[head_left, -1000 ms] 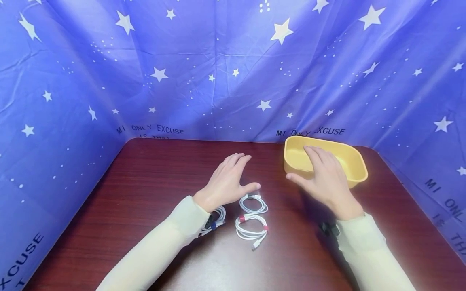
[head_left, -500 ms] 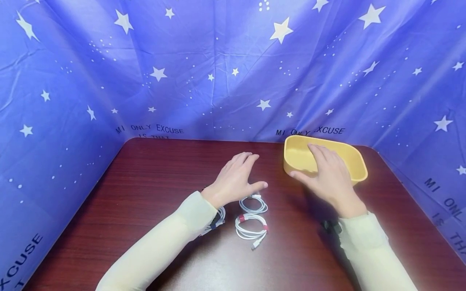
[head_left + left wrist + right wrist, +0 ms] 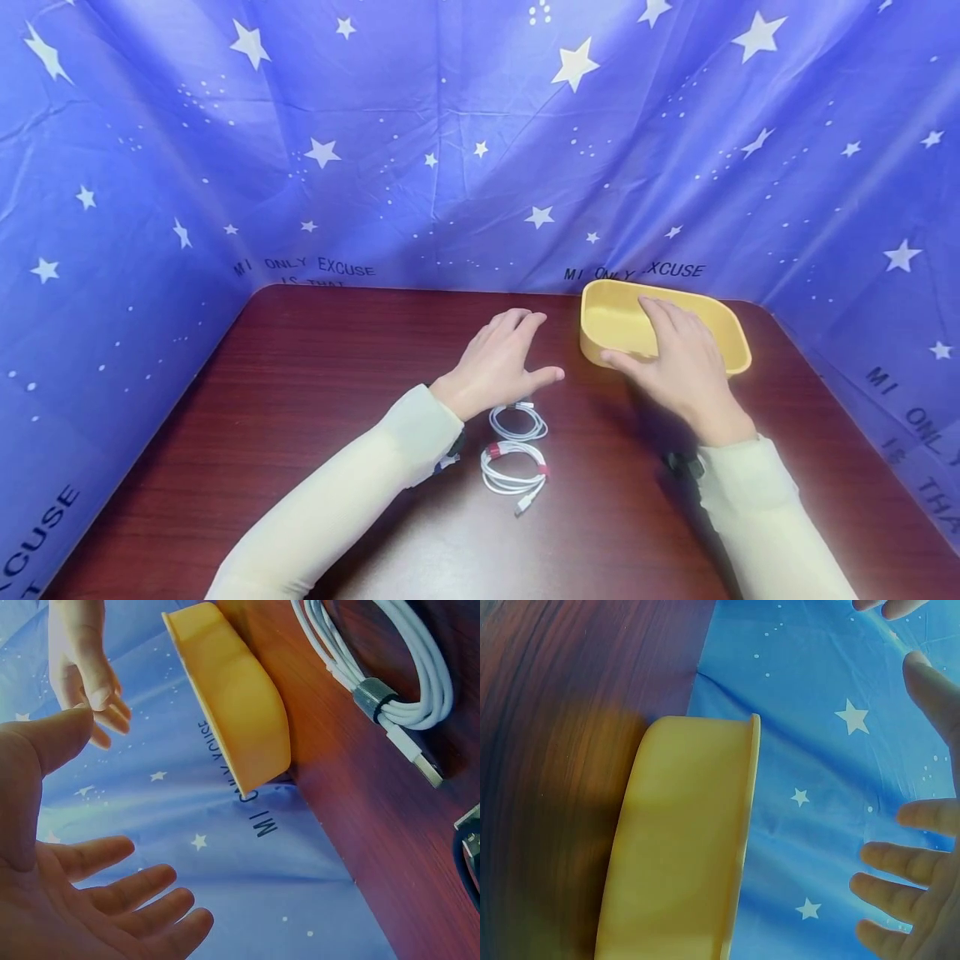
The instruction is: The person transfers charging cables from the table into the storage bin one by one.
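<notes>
Above the middle of the table my left hand hovers palm down, thumb apart from the relaxed fingers, holding nothing. Just below it lie a white coiled charging cable with a dark band and a second white coiled cable with red bands. Another bundle shows only as a bit of blue by the left cuff, mostly hidden. My right hand hangs with spread fingers over the near side of a yellow bin, gripping nothing. The left wrist view shows a coiled cable with a USB plug.
The dark red-brown wooden table has rounded far corners. Blue star-printed cloth hangs behind and on both sides. The yellow bin stands near the far right corner, its wall large in the right wrist view.
My left hand has drifted right, its forearm now covering most of the blue-banded bundle. My right hand has shifted slightly right over the bin. The cables and bin stay put.
</notes>
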Demonstrator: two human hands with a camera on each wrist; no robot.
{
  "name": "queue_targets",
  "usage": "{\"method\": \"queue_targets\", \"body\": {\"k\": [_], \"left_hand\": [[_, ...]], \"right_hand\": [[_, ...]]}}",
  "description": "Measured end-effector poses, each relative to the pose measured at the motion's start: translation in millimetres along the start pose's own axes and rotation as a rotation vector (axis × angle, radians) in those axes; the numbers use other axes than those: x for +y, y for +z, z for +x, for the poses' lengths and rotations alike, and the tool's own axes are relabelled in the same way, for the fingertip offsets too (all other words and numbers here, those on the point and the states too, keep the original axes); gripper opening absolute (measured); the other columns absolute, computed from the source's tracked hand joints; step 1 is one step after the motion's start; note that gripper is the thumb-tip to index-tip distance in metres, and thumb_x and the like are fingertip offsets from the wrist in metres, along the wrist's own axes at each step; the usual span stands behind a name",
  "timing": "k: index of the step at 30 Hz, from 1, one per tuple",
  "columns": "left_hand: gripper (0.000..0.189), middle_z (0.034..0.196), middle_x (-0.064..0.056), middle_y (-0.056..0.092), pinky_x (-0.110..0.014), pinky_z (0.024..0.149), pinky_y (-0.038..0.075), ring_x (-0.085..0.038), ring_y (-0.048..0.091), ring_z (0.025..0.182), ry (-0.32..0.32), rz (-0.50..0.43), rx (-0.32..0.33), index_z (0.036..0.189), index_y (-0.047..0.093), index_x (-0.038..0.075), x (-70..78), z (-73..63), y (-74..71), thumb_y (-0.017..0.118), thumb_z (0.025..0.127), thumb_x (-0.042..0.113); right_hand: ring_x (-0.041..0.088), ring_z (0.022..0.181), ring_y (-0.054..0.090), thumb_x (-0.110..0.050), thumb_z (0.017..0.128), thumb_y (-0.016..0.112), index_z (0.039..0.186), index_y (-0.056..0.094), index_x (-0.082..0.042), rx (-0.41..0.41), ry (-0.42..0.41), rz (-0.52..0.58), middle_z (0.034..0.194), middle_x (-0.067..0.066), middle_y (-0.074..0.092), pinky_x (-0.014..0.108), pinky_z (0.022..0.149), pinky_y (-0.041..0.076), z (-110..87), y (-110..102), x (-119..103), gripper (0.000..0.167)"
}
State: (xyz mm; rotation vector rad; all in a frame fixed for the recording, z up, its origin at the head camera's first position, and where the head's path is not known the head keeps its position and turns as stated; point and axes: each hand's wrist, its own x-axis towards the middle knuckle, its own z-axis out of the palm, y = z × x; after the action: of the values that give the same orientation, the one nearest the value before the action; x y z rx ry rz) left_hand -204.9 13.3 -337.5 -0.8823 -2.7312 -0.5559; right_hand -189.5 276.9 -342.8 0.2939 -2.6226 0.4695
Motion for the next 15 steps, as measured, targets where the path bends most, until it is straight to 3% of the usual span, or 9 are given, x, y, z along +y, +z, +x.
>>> {"method": "queue_targets", "body": {"k": [15], "left_hand": [[0.077, 0.129, -0.005, 0.051, -0.037, 0.097, 0.044, -0.022, 0.049, 0.117, 0.006, -0.012, -0.003, 0.137, 0.045, 0.012, 8.5, 13.5, 11.6, 0.067, 0.080, 0.058]], "right_hand": [[0.048, 0.123, 0.040, -0.063, 0.075, 0.069, 0.145, 0.039, -0.008, -0.022, 0.045, 0.002, 0.139, 0.023, 0.046, 0.060, 0.100, 0.028, 0.2, 0.5, 12.2, 0.094]]}}
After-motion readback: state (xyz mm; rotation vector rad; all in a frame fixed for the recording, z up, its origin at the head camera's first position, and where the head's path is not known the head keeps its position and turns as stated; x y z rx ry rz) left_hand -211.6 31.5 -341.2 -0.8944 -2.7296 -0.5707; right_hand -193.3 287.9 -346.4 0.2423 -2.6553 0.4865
